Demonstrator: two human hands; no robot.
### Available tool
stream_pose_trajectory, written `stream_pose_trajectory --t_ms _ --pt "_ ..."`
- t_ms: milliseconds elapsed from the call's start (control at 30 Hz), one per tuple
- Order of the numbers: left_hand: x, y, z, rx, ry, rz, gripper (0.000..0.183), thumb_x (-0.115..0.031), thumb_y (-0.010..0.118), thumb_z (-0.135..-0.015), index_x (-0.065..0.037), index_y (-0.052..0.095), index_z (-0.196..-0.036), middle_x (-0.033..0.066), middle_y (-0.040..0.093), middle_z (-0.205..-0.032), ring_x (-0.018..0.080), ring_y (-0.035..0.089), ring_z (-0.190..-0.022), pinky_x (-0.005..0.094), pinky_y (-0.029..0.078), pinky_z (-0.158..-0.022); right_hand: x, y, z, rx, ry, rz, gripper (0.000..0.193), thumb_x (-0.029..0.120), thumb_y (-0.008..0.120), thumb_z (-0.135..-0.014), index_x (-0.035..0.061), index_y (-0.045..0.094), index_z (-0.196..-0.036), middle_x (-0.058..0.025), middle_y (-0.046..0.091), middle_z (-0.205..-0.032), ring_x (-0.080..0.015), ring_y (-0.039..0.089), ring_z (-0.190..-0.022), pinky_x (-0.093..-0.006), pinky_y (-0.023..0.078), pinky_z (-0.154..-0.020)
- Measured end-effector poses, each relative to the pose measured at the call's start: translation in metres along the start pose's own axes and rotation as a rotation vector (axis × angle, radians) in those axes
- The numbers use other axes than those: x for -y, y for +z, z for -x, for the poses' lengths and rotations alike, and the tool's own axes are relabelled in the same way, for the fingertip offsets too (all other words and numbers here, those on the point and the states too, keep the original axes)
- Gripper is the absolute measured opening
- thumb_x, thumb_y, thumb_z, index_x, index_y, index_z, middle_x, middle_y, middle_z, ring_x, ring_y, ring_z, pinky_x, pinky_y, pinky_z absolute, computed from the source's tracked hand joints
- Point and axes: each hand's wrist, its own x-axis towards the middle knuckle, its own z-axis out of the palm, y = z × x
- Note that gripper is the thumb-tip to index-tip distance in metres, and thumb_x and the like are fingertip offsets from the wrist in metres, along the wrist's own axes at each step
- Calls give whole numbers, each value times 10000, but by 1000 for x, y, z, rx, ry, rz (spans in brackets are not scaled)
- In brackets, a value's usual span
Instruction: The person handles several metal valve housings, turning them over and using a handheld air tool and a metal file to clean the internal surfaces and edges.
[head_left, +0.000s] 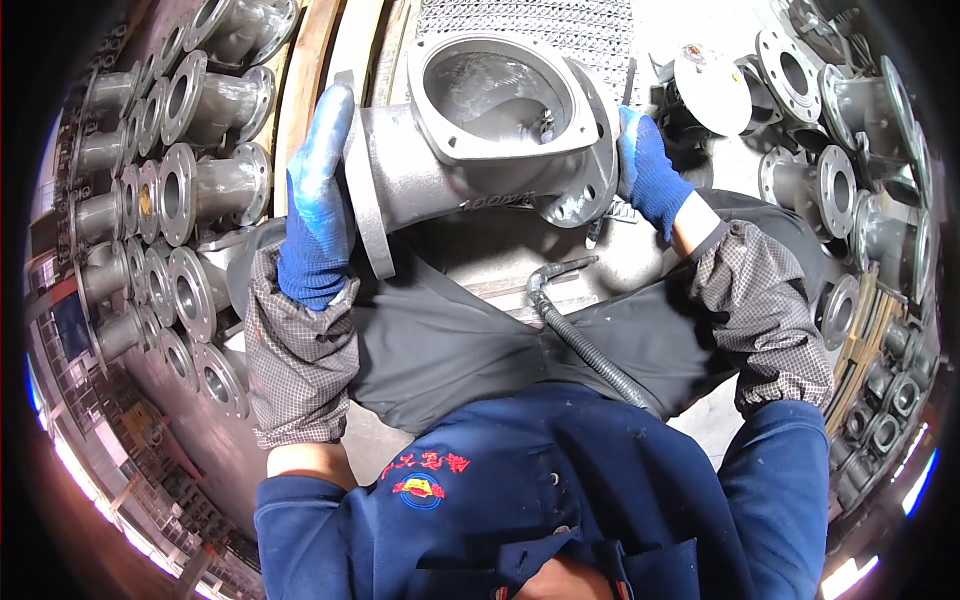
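Observation:
A grey cast-metal valve body point(410, 165) lies between my two gloved hands, above my knees. Its wide squarish opening faces up and shows a rough hollow inside. My left hand point(320, 200), in a blue coated glove, presses along the round flange at its left end, fingers stretched out. The right hand point(650, 165) grips the rim of the flange at the other end; part of its fingers is hidden behind the metal. Below the casting, a ribbed dark hose with a bent metal tip point(585, 340) lies across my lap.
Rows of flanged pipe castings point(210, 190) stand on the left, with more flanged castings point(835, 190) on the right. Wooden planks point(305, 80) run away at the far left. A perforated metal mat point(525, 15) lies beyond the casting. Smaller castings point(885, 430) sit at lower right.

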Motion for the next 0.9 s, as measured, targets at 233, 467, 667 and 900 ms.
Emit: stream_pose_trajectory --t_ms 233,467,667,900 --pt "3 6 -18 11 423 -388 411 -221 388 -949 -1 456 -1289 190 487 -1278 257 534 -1121 358 398 -989 14 -18 -14 -49 319 -55 243 143 441 -902 -18 586 -1012 -103 630 -873 -174 597 -736 -328 508 -641" --pt "-20 31 -31 118 869 -939 459 -63 566 -834 -26 471 -1282 274 376 -1354 349 438 -1224 384 357 -1008 12 -38 -26 10 -80 651 174 92 523 -857 5 594 -989 -96 645 -791 -196 609 -689 -290 496 -633" --pt "-25 57 -34 82 601 -887 498 -108 604 -794 -17 433 -1252 243 362 -1376 332 403 -1204 348 339 -955 -9 -47 -47 -332 556 -579 250 221 444 -928 9 561 -989 -104 610 -853 -178 615 -729 -305 543 -650" --pt "-16 28 -74 136 1153 -1058 413 13 498 -836 -79 497 -1238 248 512 -1229 345 593 -984 371 490 -825 0 -33 -33 -417 346 -16 400 338 430 -933 -28 557 -1034 -67 597 -887 -128 533 -823 -280 450 -744"
